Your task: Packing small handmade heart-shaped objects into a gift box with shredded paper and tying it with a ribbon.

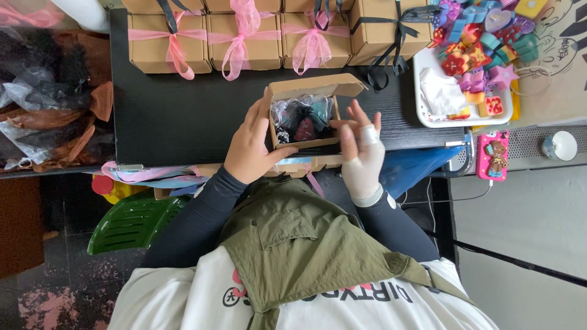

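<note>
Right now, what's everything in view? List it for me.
open cardboard box: one, brown, table centre, clear wrap and dark items inside
ribboned gift boxes: about eight, brown with pink or black bows, table's far edge
white tray: one, right, colourful small shapes
phone: one, pink case, right
tape roll: one, white, far right
black table: one
left hand: bare, gripping box side
right hand: white glove, at box's right edge

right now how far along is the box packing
Done: a row of ribboned boxes stands at the table's far edge. In hand: the left hand steadies an open box holding wrapped items, with the gloved right hand beside it. Left: this box has no ribbon and its lid is still open.
</note>
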